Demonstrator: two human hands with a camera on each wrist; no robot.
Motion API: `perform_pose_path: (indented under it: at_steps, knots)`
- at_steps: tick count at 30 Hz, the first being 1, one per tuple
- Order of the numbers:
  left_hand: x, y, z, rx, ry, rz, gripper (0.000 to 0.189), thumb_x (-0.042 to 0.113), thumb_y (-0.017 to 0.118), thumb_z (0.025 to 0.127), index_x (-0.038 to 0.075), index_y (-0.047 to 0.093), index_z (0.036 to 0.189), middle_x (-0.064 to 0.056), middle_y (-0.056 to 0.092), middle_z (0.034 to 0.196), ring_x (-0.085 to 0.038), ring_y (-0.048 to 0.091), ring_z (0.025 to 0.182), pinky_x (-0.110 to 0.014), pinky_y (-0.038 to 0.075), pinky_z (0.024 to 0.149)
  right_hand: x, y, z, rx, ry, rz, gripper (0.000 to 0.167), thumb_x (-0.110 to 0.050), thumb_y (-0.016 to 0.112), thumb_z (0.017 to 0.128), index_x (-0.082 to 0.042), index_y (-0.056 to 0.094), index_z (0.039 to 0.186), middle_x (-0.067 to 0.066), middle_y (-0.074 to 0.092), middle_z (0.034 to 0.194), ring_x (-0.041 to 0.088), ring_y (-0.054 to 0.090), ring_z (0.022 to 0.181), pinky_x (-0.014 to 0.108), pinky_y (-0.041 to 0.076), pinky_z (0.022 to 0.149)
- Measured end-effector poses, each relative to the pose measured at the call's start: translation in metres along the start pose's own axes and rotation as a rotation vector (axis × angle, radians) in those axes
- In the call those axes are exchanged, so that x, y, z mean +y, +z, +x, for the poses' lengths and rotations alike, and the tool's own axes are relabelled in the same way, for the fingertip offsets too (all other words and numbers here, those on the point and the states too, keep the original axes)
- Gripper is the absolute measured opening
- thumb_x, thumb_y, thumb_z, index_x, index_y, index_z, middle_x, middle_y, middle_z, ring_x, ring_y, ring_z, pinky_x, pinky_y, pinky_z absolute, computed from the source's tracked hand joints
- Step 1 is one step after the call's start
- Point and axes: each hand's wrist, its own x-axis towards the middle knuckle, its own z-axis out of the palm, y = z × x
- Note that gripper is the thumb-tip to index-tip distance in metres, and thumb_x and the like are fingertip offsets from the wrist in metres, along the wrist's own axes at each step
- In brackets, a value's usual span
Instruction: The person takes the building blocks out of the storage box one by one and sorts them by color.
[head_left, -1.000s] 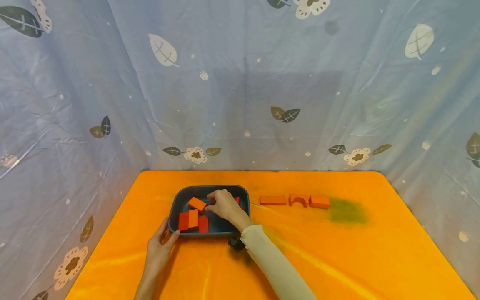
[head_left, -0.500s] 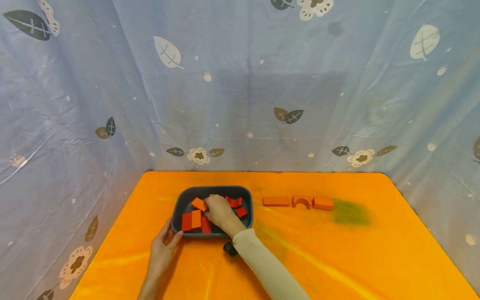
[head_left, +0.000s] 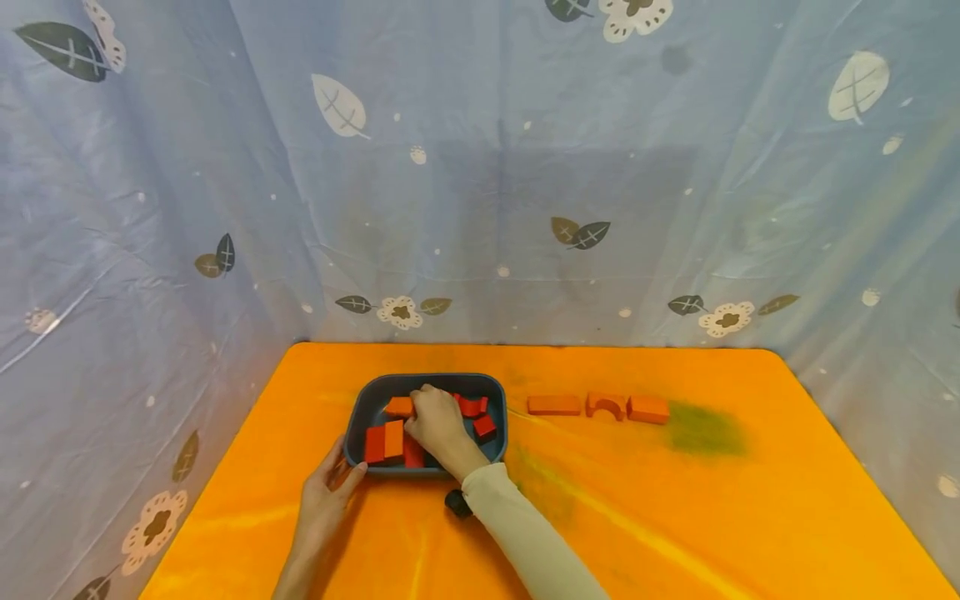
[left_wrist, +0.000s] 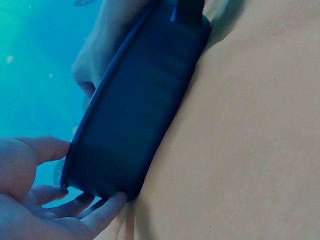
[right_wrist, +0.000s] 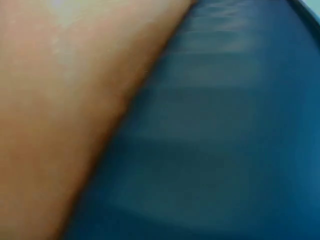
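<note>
A dark blue rectangular tray [head_left: 495,454] stands on the orange cloth, with red and orange toy blocks inside. My left hand [head_left: 324,492] grips its near left corner, thumb at the rim; in the left wrist view my left hand's fingers [left_wrist: 107,212] lie along the tray's outer wall. Over the middle of the tray, my right hand [head_left: 438,425] has curled fingers at the right end of an orange block [head_left: 399,407]. They seem to pinch it, though the fingertips are mostly hidden. In front lie a red block [head_left: 374,445] and an upright-looking orange block [head_left: 393,440].
Right of the tray, a row on the cloth holds a long orange block [head_left: 553,406], an orange arch block [head_left: 605,405] and another orange block [head_left: 648,409]. A red block [head_left: 484,427] lies at the tray's right. A patterned curtain [head_left: 510,183] surrounds the table.
My right hand has shifted left within the tray to the orange block, which has turned slightly under the fingers. Red pieces on the right are uncovered. My left hand keeps its grip.
</note>
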Motion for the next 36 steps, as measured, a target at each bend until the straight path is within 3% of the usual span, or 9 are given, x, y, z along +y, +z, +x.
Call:
perform_pose_path:
  at_steps: [4, 6, 8, 12, 16, 19, 24, 32, 36]
  knots:
    - [0.001, -0.001, 0.0, -0.01, 0.003, 0.007, 0.069, 0.017, 0.061, 0.099, 0.001, 0.023, 0.155, -0.017, 0.024, 0.159, -0.039, 0.033, 0.14, -0.033, 0.041, 0.107, 0.005, -0.014, 0.001, 0.042, 0.022, 0.086, 0.009, -0.013, 0.079, 0.074, -0.01, 0.073, 0.08, 0.001, 0.064, 0.079, 0.017, 0.064, 0.074, 0.026, 0.056, 0.068]
    - [0.001, -0.002, 0.001, -0.013, -0.004, 0.017, 0.069, 0.019, 0.06, 0.099, 0.002, 0.023, 0.155, -0.016, 0.023, 0.16, -0.039, 0.032, 0.141, -0.042, 0.037, 0.11, 0.01, -0.022, 0.0, 0.039, 0.036, 0.157, 0.021, -0.012, 0.08, 0.075, -0.008, 0.076, 0.096, 0.003, 0.069, 0.09, 0.018, 0.066, 0.082, 0.027, 0.057, 0.075]
    - [0.001, -0.003, 0.001, -0.016, -0.011, 0.024, 0.07, 0.019, 0.06, 0.099, 0.003, 0.022, 0.155, -0.015, 0.022, 0.16, -0.038, 0.032, 0.141, -0.04, 0.038, 0.11, 0.016, -0.032, -0.001, 0.011, 0.062, 0.267, 0.034, -0.01, 0.08, 0.077, -0.006, 0.074, 0.11, 0.004, 0.071, 0.096, 0.018, 0.066, 0.086, 0.028, 0.058, 0.079]
    - [0.002, -0.004, 0.003, -0.026, -0.026, 0.029, 0.071, 0.021, 0.06, 0.1, 0.005, 0.02, 0.156, -0.014, 0.021, 0.161, -0.037, 0.031, 0.142, -0.035, 0.039, 0.109, 0.033, -0.05, -0.006, -0.059, 0.104, 0.481, 0.037, -0.008, 0.079, 0.079, -0.005, 0.072, 0.115, 0.003, 0.071, 0.095, 0.017, 0.064, 0.087, 0.028, 0.057, 0.08]
    - [0.002, -0.005, 0.004, -0.023, -0.029, 0.03, 0.072, 0.021, 0.059, 0.1, 0.003, 0.018, 0.156, -0.017, 0.02, 0.16, -0.04, 0.029, 0.142, -0.047, 0.034, 0.111, 0.055, -0.067, -0.012, -0.113, 0.113, 0.665, 0.038, -0.005, 0.076, 0.081, -0.001, 0.07, 0.118, 0.008, 0.071, 0.108, 0.021, 0.066, 0.095, 0.032, 0.058, 0.085]
    - [0.003, -0.005, 0.005, -0.02, -0.04, 0.032, 0.073, 0.023, 0.06, 0.099, 0.004, 0.018, 0.156, -0.016, 0.021, 0.16, -0.04, 0.029, 0.142, -0.044, 0.036, 0.11, 0.074, -0.078, -0.017, -0.134, 0.115, 0.757, 0.039, 0.001, 0.074, 0.081, 0.002, 0.068, 0.119, 0.013, 0.069, 0.113, 0.024, 0.068, 0.096, 0.033, 0.059, 0.085]
    - [0.001, -0.005, 0.004, -0.008, -0.057, 0.015, 0.072, 0.021, 0.06, 0.099, 0.005, 0.019, 0.156, -0.014, 0.022, 0.16, -0.039, 0.029, 0.142, -0.037, 0.037, 0.108, 0.101, -0.091, -0.032, -0.151, 0.128, 0.793, 0.038, 0.006, 0.071, 0.081, 0.005, 0.067, 0.119, 0.017, 0.066, 0.119, 0.031, 0.067, 0.102, 0.035, 0.059, 0.086]
    - [-0.001, -0.005, 0.005, -0.001, -0.052, 0.003, 0.071, 0.019, 0.059, 0.1, 0.004, 0.018, 0.156, -0.015, 0.02, 0.16, -0.038, 0.029, 0.143, -0.041, 0.031, 0.111, 0.135, -0.101, -0.056, -0.124, 0.133, 0.759, 0.037, 0.002, 0.072, 0.08, 0.001, 0.069, 0.117, 0.014, 0.069, 0.111, 0.029, 0.065, 0.101, 0.037, 0.059, 0.086]
    - [-0.002, -0.006, 0.005, -0.005, -0.052, 0.008, 0.071, 0.018, 0.058, 0.1, 0.004, 0.017, 0.156, -0.015, 0.02, 0.161, -0.039, 0.029, 0.143, -0.029, 0.035, 0.107, 0.15, -0.106, -0.067, -0.13, 0.191, 0.787, 0.038, 0.001, 0.073, 0.081, -0.001, 0.069, 0.119, 0.013, 0.068, 0.115, 0.03, 0.067, 0.103, 0.036, 0.059, 0.085]
